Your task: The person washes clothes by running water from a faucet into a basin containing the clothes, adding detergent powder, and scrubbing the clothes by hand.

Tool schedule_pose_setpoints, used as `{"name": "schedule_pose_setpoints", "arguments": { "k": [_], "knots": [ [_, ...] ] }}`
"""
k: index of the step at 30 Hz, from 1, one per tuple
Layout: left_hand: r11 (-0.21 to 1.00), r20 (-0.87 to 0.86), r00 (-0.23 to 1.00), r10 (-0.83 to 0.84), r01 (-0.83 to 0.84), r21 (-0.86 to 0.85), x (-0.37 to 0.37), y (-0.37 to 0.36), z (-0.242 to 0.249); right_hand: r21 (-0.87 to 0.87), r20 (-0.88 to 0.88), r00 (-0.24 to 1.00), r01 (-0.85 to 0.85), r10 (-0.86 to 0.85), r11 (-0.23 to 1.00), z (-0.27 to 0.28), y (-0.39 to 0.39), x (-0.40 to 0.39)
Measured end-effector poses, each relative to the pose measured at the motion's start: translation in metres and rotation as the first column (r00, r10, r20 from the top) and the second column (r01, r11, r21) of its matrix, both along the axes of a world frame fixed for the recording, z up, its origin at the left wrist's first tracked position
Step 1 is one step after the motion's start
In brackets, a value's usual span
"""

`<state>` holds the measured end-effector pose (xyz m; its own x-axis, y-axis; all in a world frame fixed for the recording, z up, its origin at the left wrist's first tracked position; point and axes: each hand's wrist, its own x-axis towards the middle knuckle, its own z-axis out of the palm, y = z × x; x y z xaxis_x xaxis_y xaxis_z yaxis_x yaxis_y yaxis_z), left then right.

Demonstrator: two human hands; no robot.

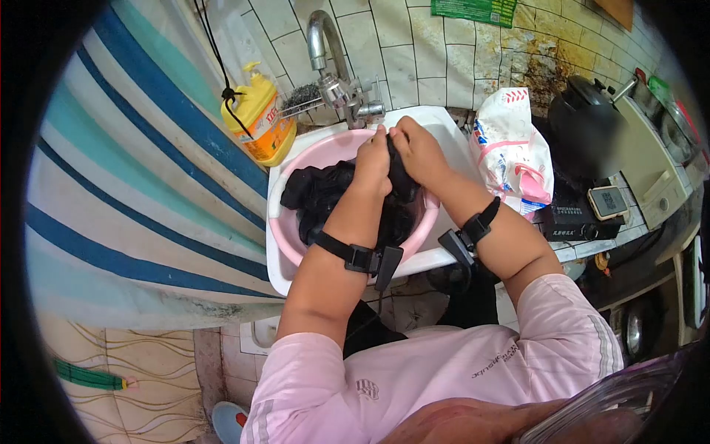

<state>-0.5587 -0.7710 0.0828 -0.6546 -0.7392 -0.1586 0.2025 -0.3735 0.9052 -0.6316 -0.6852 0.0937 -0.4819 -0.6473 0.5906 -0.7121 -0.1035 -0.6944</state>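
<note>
A pink basin [279, 235] stands in the white sink [459, 152], with wet-looking black clothing [325, 194] heaped inside. My left hand [373, 164] is closed on a fold of this black cloth over the basin's far side. Right beside it, my right hand [418, 150] grips the same cloth, and the two thumbs nearly touch. A bunched part of the cloth hangs below my right hand into the basin. The chrome faucet [336, 90] rises just behind my hands; no running water shows. Black straps with small devices circle both forearms.
Left of the faucet stands a yellow detergent jug [255, 122] with a pump. A wire rack [302, 103] holds a dark scouring pad. At right are a white plastic bag [510, 144], a black pot [584, 122] and a stove [580, 222]. A striped curtain [155, 148] hangs at left.
</note>
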Motion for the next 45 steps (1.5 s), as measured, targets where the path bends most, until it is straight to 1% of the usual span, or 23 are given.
{"name": "schedule_pose_setpoints", "arguments": {
  "k": [1,3,5,7,8,12,14,18,24,25,27,28,29,30,31,33,34,37,41,42,43,44,45],
  "knots": [
    [1.0,0.002,1.0,-0.002,0.002,-0.005,0.0,-0.005,-0.006,-0.005,0.002,1.0,0.002,-0.002,1.0,0.005,0.006,0.01],
    [0.995,-0.217,0.976,-0.023,0.044,0.089,0.003,-0.01,-0.006,-0.143,-0.174,0.981,-0.108,0.083,0.984,0.013,0.012,0.022],
    [0.999,-0.171,0.985,0.025,-0.019,0.04,0.005,-0.003,-0.001,-0.135,-0.212,0.972,-0.127,0.096,0.983,0.007,0.005,0.015],
    [0.995,0.066,0.998,-0.012,0.005,0.1,0.007,0.012,0.015,-0.034,0.02,0.999,-0.03,0.031,0.999,-0.001,-0.01,-0.008],
    [0.998,0.134,0.991,-0.029,0.022,0.055,0.007,0.014,0.019,-0.009,0.044,0.998,-0.043,0.043,0.999,-0.004,-0.013,-0.019],
    [0.991,0.041,0.991,-0.125,0.123,0.044,0.009,0.017,0.02,-0.038,0.088,0.996,0.014,-0.011,0.999,-0.009,-0.01,-0.016],
    [0.997,0.076,0.995,-0.065,0.069,-0.044,0.009,0.019,0.019,-0.111,0.099,0.995,-0.006,0.017,0.994,-0.012,-0.008,-0.017],
    [0.992,0.162,0.986,0.044,-0.024,-0.122,0.011,0.017,0.025,-0.129,0.144,0.989,-0.009,0.028,0.992,-0.017,-0.01,-0.025],
    [0.996,0.177,0.983,0.055,-0.043,-0.075,0.003,-0.009,0.002,-0.093,0.129,0.992,0.007,0.005,0.996,-0.013,-0.005,-0.025],
    [0.996,0.177,0.983,0.055,-0.042,-0.077,0.001,-0.012,-0.003,-0.083,0.098,0.995,-0.011,0.019,0.996,-0.01,-0.002,-0.02],
    [0.998,0.026,0.998,-0.064,0.064,-0.023,0.0,-0.009,-0.008,-0.073,0.067,0.997,-0.028,0.033,0.997,-0.008,0.003,-0.006],
    [1.0,-0.015,1.0,0.002,-0.001,0.026,-0.001,0.0,-0.01,-0.107,-0.058,0.997,-0.05,0.044,0.993,-0.007,0.005,0.004],
    [0.985,-0.066,0.997,-0.033,0.044,0.169,-0.001,0.003,-0.009,-0.139,-0.183,0.982,-0.078,0.051,0.987,-0.006,0.005,0.009],
    [0.988,-0.049,0.996,-0.07,0.076,0.138,-0.002,0.006,-0.006,-0.032,-0.171,0.984,-0.057,0.05,0.998,-0.006,0.002,0.005],
    [0.988,-0.031,0.994,-0.105,0.108,0.111,-0.002,0.009,-0.004,-0.031,-0.17,0.984,-0.058,0.052,0.998,-0.008,-0.005,-0.006],
    [0.988,0.004,0.991,-0.136,0.136,0.078,-0.001,0.013,0.004,0.013,0.057,0.994,0.096,-0.096,0.995,-0.012,-0.019,-0.029],
    [0.985,0.038,0.984,-0.172,0.171,0.036,0.0,0.014,0.006,0.075,0.159,0.986,0.046,-0.057,0.996,-0.015,-0.02,-0.033],
    [0.985,0.011,0.985,-0.173,0.173,0.028,0.004,0.015,0.009,-0.004,0.128,0.989,0.08,-0.079,0.997,-0.022,-0.019,-0.035],
    [0.998,-0.037,0.999,-0.033,0.031,-0.061,0.007,0.018,0.017,-0.058,0.24,0.968,0.086,-0.07,0.995,-0.012,-0.01,-0.036],
    [0.999,-0.132,0.99,-0.042,0.044,0.012,0.01,0.016,0.021,-0.044,0.235,0.969,0.095,-0.082,0.995,-0.007,-0.011,-0.035],
    [0.999,-0.136,0.99,-0.049,0.05,0.003,0.013,0.015,0.025,-0.031,0.229,0.969,0.105,-0.096,0.994,-0.001,-0.013,-0.036],
    [0.995,-0.089,0.994,0.066,-0.059,0.077,0.015,0.014,0.028,0.148,0.182,0.979,0.062,-0.089,0.987,0.008,-0.015,-0.042],
    [0.974,-0.032,0.984,0.177,-0.17,0.147,0.017,0.013,0.032,0.141,0.181,0.979,0.067,-0.093,0.988,0.009,-0.022,-0.049]
  ]
}}
